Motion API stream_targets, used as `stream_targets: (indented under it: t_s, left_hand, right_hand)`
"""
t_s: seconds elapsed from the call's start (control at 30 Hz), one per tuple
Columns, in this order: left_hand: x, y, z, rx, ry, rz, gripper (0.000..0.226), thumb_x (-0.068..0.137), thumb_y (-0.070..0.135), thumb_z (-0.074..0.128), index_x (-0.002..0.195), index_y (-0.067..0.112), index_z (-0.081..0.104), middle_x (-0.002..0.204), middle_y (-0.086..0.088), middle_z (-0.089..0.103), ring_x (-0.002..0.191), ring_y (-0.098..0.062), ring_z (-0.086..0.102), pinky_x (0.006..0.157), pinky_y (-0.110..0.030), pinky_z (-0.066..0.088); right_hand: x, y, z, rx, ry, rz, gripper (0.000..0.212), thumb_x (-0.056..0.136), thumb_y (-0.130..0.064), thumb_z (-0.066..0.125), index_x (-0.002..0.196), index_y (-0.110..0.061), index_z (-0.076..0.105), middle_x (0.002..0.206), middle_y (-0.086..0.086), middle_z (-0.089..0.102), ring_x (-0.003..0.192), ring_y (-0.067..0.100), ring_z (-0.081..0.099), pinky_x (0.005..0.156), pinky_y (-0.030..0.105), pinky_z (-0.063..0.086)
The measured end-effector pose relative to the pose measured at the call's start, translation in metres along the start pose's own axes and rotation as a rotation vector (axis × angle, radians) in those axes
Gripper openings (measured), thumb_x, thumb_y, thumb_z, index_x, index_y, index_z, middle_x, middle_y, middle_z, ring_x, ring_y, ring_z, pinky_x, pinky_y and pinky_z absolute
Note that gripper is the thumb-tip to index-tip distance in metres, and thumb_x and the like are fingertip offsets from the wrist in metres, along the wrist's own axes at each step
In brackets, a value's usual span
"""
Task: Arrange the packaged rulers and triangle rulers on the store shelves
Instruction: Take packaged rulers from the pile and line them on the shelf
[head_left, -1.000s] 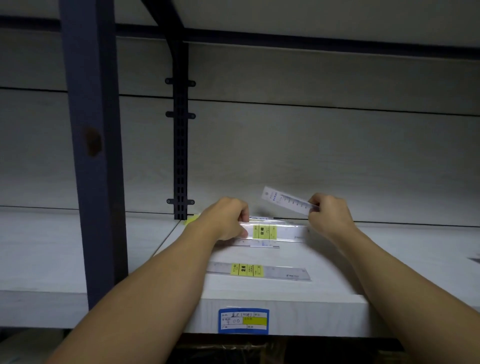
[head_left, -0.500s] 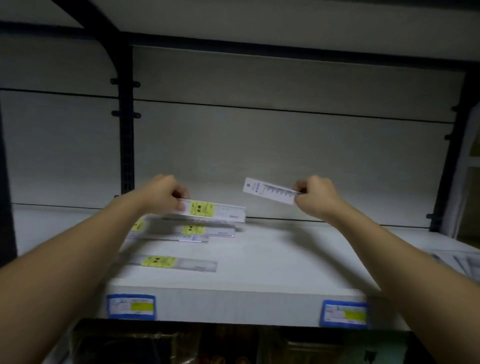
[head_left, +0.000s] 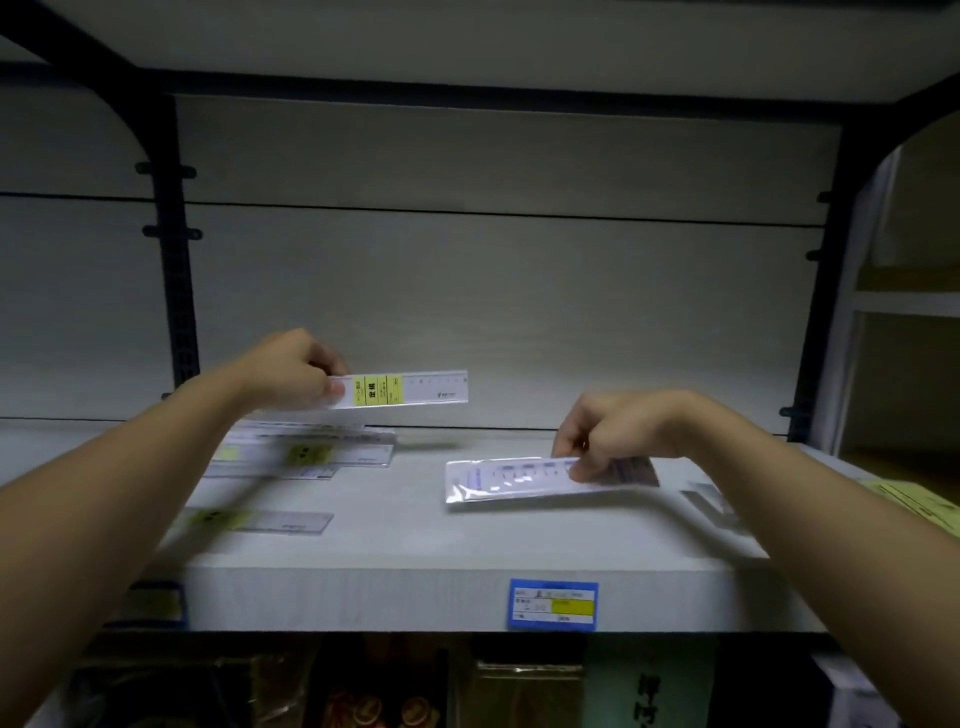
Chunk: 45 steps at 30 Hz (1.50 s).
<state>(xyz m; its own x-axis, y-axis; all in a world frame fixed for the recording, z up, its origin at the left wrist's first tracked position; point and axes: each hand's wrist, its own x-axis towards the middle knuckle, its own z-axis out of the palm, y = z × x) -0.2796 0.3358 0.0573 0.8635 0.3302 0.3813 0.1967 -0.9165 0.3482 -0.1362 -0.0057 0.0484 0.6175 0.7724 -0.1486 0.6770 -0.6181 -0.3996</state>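
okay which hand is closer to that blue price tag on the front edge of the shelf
Right. The right hand holds a packaged ruler low over the shelf, almost straight above the blue price tag; the left hand is higher and far to the tag's left.

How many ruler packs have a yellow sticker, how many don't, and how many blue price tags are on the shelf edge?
Ruler packs with a yellow label: 4, one gripped by the left hand, at least two in the blurred stack, one alone near the front.
Ruler packs with no yellow label showing: 1, held by the right hand.
Blue price tags: 2.
Total: 7.
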Motion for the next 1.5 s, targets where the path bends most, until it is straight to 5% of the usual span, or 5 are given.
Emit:
stream_targets:
  t_s: [0.53, 0.7, 0.87, 1.23, 1.5]
  left_hand:
    - [-0.009, 0.035, -0.003, -0.014, -0.052, 0.023, 0.015, 0.086, 0.011, 0.066, 0.075, 0.018, 0.075, 0.073, 0.005, 0.070, 0.071, -0.012, 0.063, 0.057, -0.023, 0.044]
    - [-0.011, 0.032, 0.002, -0.050, -0.048, 0.015, 0.014, 0.085, 0.012, 0.069, 0.075, 0.019, 0.076, 0.076, 0.004, 0.074, 0.076, -0.014, 0.067, 0.067, -0.026, 0.052]
    - [-0.018, 0.025, -0.002, -0.039, -0.050, 0.024, 0.018, 0.082, 0.010, 0.068, 0.071, 0.022, 0.076, 0.071, 0.008, 0.073, 0.072, -0.011, 0.066, 0.067, -0.026, 0.051]
    - [-0.047, -0.038, -0.019, -0.101, -0.069, -0.013, 0.023, 0.081, 0.005, 0.064, 0.084, 0.021, 0.081, 0.077, 0.022, 0.074, 0.071, 0.004, 0.064, 0.063, -0.014, 0.049]
    - [-0.055, -0.089, -0.017, -0.138, -0.124, 0.034, 0.029, 0.084, 0.003, 0.059, 0.100, 0.014, 0.079, 0.097, 0.008, 0.074, 0.086, -0.002, 0.065, 0.078, -0.021, 0.052]
  right_hand:
    - [-0.023, -0.017, 0.020, -0.133, -0.139, -0.001, 0.019, 0.078, -0.022, 0.084, 0.091, -0.015, 0.073, 0.085, -0.008, 0.069, 0.080, 0.005, 0.061, 0.075, 0.021, 0.048]
    - [-0.018, -0.016, 0.013, 0.048, 0.063, -0.102, 0.014, 0.084, -0.003, 0.067, 0.089, -0.013, 0.076, 0.073, -0.015, 0.066, 0.060, -0.008, 0.056, 0.054, 0.005, 0.039]
    - [-0.005, -0.019, 0.014, 0.174, 0.255, -0.121, 0.016, 0.082, -0.001, 0.067, 0.083, -0.015, 0.076, 0.073, -0.013, 0.070, 0.072, 0.002, 0.062, 0.069, 0.018, 0.046]
    - [0.046, -0.075, 0.059, 0.174, 0.735, -0.070, 0.019, 0.082, -0.003, 0.061, 0.086, -0.016, 0.074, 0.091, 0.007, 0.068, 0.082, 0.024, 0.064, 0.063, 0.025, 0.044]
    - [0.077, -0.151, 0.090, 0.233, 0.904, 0.076, 0.036, 0.074, -0.001, 0.050, 0.095, -0.020, 0.071, 0.109, 0.015, 0.062, 0.100, 0.035, 0.059, 0.095, 0.039, 0.050]
